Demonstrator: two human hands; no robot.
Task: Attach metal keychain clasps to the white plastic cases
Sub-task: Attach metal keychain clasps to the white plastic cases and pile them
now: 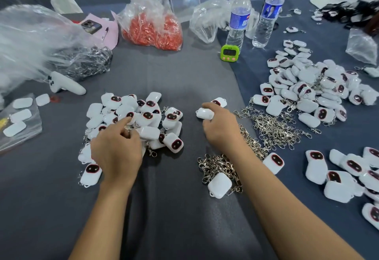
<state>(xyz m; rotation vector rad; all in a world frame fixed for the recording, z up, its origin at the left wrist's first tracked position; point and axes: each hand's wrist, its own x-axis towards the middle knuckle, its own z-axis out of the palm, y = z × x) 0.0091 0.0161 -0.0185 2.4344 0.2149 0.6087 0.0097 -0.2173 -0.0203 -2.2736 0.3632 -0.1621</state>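
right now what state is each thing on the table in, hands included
heap of white plastic cases, piled, several with clasps on
left hand, index fingertip on that heap, grip unclear
right hand, fingers curled round one white plastic case
loose silver metal clasps, piled, unattached
two clear plastic water bottles, upright, capped
green digital timer, standing upright
clear plastic bag of orange-red pieces, open

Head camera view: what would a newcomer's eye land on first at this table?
Most striking are the heaps of white cases with dark red faces, one at the left hand and a bigger heap at the right. Between them glitters a tangle of silver clasps, beside the right hand, which grips a single white case. At the back, a clear bag of orange-red pieces stands out.
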